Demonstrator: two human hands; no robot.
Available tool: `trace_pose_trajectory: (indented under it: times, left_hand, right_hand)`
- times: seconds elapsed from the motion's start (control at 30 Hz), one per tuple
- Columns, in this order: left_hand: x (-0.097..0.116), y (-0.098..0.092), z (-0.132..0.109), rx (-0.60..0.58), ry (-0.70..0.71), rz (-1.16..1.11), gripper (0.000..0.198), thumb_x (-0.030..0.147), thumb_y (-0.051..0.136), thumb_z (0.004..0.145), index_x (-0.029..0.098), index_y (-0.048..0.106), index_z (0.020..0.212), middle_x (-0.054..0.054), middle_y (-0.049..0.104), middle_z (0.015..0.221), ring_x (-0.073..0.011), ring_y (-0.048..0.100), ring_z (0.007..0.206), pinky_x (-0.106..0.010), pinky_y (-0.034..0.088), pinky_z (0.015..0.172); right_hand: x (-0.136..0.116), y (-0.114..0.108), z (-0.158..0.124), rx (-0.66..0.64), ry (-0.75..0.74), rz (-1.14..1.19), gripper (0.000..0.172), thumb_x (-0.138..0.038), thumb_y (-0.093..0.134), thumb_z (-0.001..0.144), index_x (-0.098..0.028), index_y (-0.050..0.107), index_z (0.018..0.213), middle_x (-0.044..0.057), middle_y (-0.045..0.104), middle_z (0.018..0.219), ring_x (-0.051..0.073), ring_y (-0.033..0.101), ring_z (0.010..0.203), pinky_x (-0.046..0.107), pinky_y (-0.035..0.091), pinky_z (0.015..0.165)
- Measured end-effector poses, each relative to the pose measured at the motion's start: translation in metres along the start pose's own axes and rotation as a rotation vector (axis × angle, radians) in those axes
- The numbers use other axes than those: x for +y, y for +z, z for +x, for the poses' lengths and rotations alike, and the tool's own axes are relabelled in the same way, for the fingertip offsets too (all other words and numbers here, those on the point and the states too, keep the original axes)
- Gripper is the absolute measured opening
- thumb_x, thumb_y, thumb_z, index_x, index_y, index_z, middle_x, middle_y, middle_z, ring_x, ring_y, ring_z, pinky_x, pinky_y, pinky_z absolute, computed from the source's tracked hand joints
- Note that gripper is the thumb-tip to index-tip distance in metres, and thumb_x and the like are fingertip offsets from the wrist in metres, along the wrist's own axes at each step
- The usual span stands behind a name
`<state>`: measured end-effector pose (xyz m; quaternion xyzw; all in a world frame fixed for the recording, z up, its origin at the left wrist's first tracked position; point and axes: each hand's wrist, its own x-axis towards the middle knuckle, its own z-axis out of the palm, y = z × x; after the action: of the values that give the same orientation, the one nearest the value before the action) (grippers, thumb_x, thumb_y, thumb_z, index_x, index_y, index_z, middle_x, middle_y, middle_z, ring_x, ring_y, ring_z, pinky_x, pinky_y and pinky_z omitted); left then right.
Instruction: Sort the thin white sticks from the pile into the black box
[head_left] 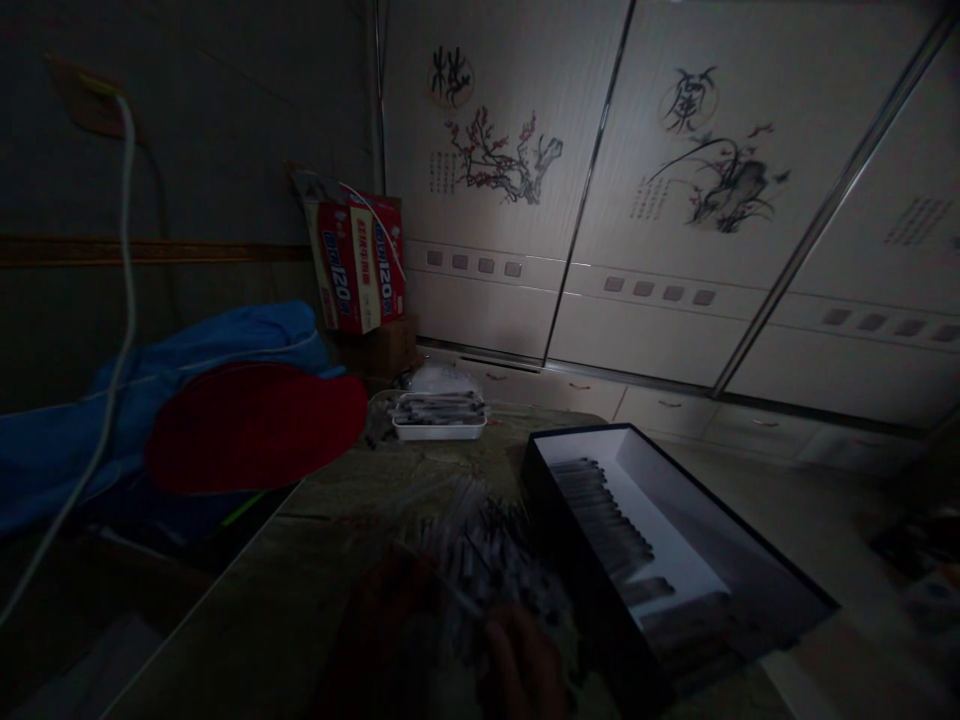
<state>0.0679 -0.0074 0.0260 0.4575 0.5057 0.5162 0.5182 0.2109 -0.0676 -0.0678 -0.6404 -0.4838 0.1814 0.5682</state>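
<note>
In dim light, my right hand [521, 660] is closed on a thin pale stick-like piece [459, 597] at the bottom centre. My left hand [394, 595] is a dark shape at the piece's upper left end; its fingers are too dark to make out. Beyond both hands lies a loose pile of clear tubes with dark tips [495, 550]. To the right stands an open dark box [592, 540] with a white inside, where similar tubes lie in a row. A white tray [440, 432] full of thin pieces sits farther back on the table [300, 540].
Left of the table are a red oval item [255, 428] and blue cloth [225, 335]. A white cable [126, 300] hangs at the left. A red carton [360, 265] stands behind, near sliding cabinet doors [495, 220].
</note>
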Motion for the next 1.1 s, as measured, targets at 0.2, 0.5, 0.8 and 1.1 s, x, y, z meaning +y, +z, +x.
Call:
trace_pose_trajectory:
  times: [0.2,0.5,0.8,1.1]
  left_hand:
    - [0.002,0.0,0.002,0.008,-0.013,0.016,0.032,0.05,0.069,0.06,0.019,0.066,0.055,-0.002,0.064,0.052,-0.0178,0.06,0.053,-0.028,0.05,0.054]
    - [-0.004,-0.003,0.001,0.025,-0.016,0.043,0.027,0.045,0.068,0.064,0.018,0.07,0.066,-0.004,0.07,0.063,-0.0196,0.063,0.062,-0.029,0.051,0.061]
    - [-0.005,-0.004,0.0,0.01,-0.008,0.081,0.021,0.038,0.065,0.07,0.018,0.068,0.067,0.0,0.067,0.062,-0.0163,0.061,0.061,-0.025,0.049,0.062]
    - [-0.003,-0.002,0.0,-0.022,0.021,0.079,0.026,0.044,0.065,0.068,0.019,0.069,0.065,-0.003,0.068,0.06,-0.0192,0.062,0.06,-0.028,0.051,0.059]
  right_hand:
    - [-0.005,-0.006,0.0,-0.009,-0.039,-0.03,0.033,-0.054,0.056,0.081,-0.025,0.07,0.092,0.004,0.071,0.073,0.022,0.067,0.073,0.029,0.054,0.065]
    - [-0.01,-0.003,0.004,-0.13,0.067,0.08,0.038,-0.057,0.05,0.083,-0.022,0.063,0.088,-0.001,0.061,0.061,0.015,0.058,0.053,0.022,0.045,0.049]
    - [-0.011,-0.003,0.003,-0.114,0.062,0.072,0.039,-0.06,0.048,0.083,-0.024,0.064,0.079,-0.001,0.06,0.057,0.015,0.058,0.053,0.022,0.046,0.051]
    - [0.004,0.004,-0.002,-0.044,-0.003,0.051,0.04,-0.058,0.047,0.085,-0.024,0.068,0.086,0.003,0.066,0.062,0.018,0.063,0.057,0.027,0.051,0.058]
